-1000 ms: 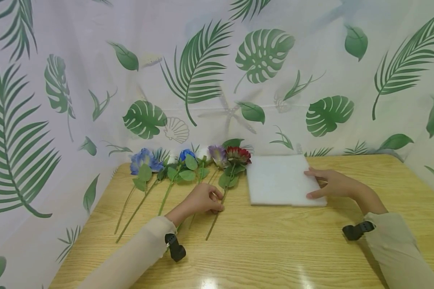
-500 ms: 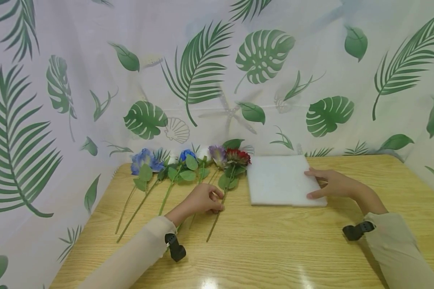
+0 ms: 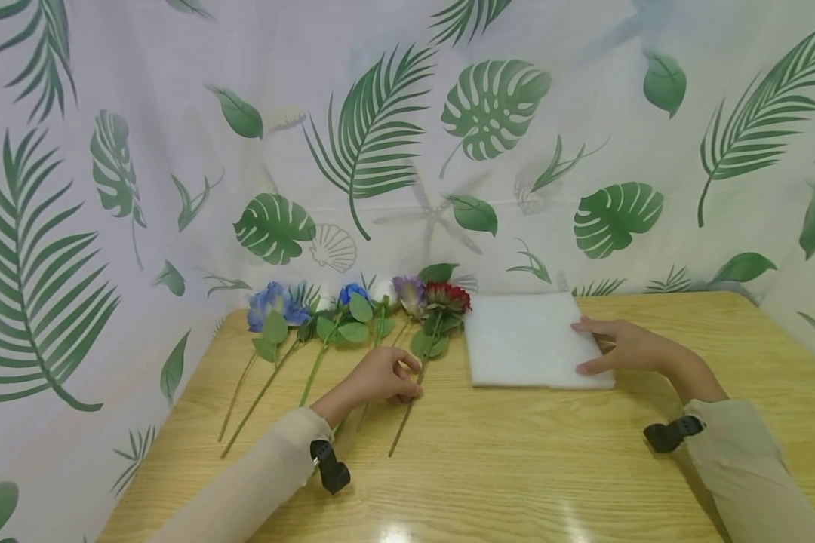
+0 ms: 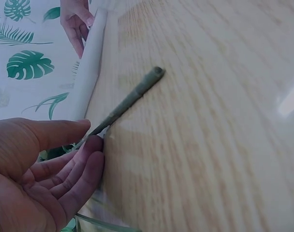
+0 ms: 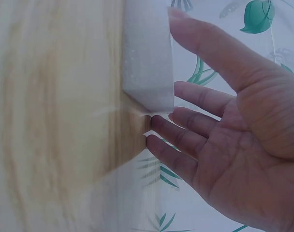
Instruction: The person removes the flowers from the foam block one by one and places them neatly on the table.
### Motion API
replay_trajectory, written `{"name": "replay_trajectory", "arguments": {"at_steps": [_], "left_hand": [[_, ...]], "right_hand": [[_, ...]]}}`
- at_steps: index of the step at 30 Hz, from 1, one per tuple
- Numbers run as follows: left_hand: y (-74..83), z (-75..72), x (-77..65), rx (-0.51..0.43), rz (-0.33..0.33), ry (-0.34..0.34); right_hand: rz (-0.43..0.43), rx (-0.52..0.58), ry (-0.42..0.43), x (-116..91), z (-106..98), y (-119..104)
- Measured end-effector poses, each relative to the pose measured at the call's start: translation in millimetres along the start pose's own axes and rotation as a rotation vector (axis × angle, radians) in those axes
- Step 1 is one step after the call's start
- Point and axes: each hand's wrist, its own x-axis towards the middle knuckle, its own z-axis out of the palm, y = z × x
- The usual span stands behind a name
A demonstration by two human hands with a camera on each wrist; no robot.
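Observation:
My left hand (image 3: pixel 383 377) pinches the stem of a red artificial flower (image 3: pixel 448 296) between thumb and fingertips. The left wrist view shows this green stem (image 4: pixel 132 99) jutting past the fingertips, its cut end tilted up over the wood. The bloom lies at the back, beside a white foam slab (image 3: pixel 533 339). Over the slab's right edge, my right hand (image 3: pixel 635 349) rests its thumb and fingertips, fingers extended and spread. In the right wrist view, the thumb (image 5: pixel 210 43) lies along the top of the foam (image 5: pixel 149 53), with the other fingertips near its corner.
Left of the red flower lie a purple flower (image 3: pixel 410 294), a bright blue one (image 3: pixel 353 292) and a pale blue one (image 3: pixel 275 305), stems toward the front. The wooden table (image 3: pixel 489 467) meets a leaf-patterned cloth (image 3: pixel 394 249) at its back edge.
The head view has shifted very slightly. Both hands, the flowers and the foam slab stay essentially where they were.

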Motion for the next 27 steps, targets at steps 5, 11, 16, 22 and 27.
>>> {"name": "replay_trajectory", "arguments": {"at_steps": [5, 11, 16, 22, 27], "left_hand": [[1.9, -0.5, 1.7, 0.002, -0.001, 0.011], [1.1, -2.8, 6.6, -0.005, 0.015, 0.010], [3.3, -9.3, 11.1, -0.022, 0.029, 0.031], [10.3, -17.5, 13.7, -0.085, 0.067, 0.055], [17.7, -23.2, 16.7, -0.109, 0.103, 0.103]], "right_hand": [[-0.026, 0.021, -0.001, 1.2, -2.3, 0.1], [-0.009, 0.018, -0.012, -0.4, -4.2, 3.1], [-0.003, 0.030, 0.000, -0.7, -5.5, 7.0], [0.001, -0.025, 0.004, 1.0, -7.5, 7.4], [-0.022, -0.113, 0.030, 4.5, -8.4, -4.3]]}}
